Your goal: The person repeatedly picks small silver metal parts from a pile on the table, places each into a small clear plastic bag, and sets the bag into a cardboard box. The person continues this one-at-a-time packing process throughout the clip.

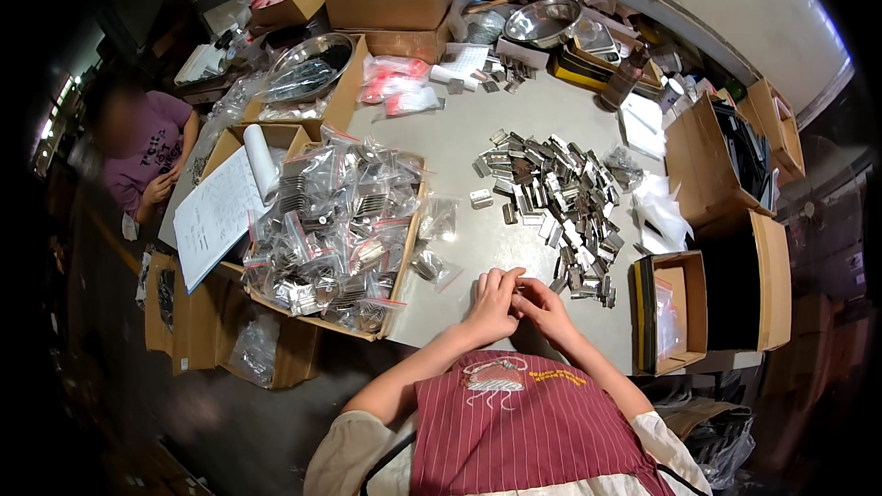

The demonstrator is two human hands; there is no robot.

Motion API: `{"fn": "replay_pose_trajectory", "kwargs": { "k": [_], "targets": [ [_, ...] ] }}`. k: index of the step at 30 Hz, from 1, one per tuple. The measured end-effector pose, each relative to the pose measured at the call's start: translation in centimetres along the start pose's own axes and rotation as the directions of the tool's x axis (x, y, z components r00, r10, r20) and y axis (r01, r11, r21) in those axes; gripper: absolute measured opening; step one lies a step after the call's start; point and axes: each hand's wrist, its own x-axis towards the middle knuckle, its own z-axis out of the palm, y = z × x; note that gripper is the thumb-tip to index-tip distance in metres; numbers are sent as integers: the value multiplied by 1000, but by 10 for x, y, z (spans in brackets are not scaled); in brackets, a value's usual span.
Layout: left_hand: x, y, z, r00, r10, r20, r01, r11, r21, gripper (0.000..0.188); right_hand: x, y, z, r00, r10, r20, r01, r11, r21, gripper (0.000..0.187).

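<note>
Close together at the table's near edge, my left hand [494, 301] and my right hand [544, 303] meet at the fingertips. The fingers of both are curled in, and whatever they pinch is hidden between them. Just beyond lies a loose heap of small folded metal pieces [574, 207], silvery with some darker ones. To the left of my hands, a cardboard box [404, 248] is heaped with clear zip bags [322, 230] full of metal pieces. Two or more filled bags [434, 266] lie on the table beside that box.
Papers [216, 216] lean on the left box. At right stand an open cardboard box [706, 308] and a box of black parts [712, 156]. Metal bowls [542, 23], red-marked bags [395, 83] and a brown bottle [625, 78] line the back. A person in purple [152, 142] sits at far left.
</note>
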Motion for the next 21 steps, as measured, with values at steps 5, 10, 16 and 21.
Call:
{"fn": "replay_pose_trajectory", "kwargs": {
  "k": [5, 10, 16, 21],
  "targets": [
    [-4, -48, 12, 997, -13, 73, 31, 966, -255, 78, -2, 14, 0, 998, -44, -38, 44, 999, 9, 36],
    [0, -13, -44, 931, -343, -122, 291, 903, -316, 26, -9, 9, 8, 995, -42, -89, 32, 993, -110, 26],
    [-10, 17, -44, 989, -137, 61, 109, 935, 338, 24, -12, -4, 12, 987, -134, -84, 102, 945, -312, 27],
    [-8, 7, -28, 990, -141, 19, 118, 892, 437, 19, -15, -5, 13, 974, -215, -69, 174, 908, -380, 31]
  ]
}}
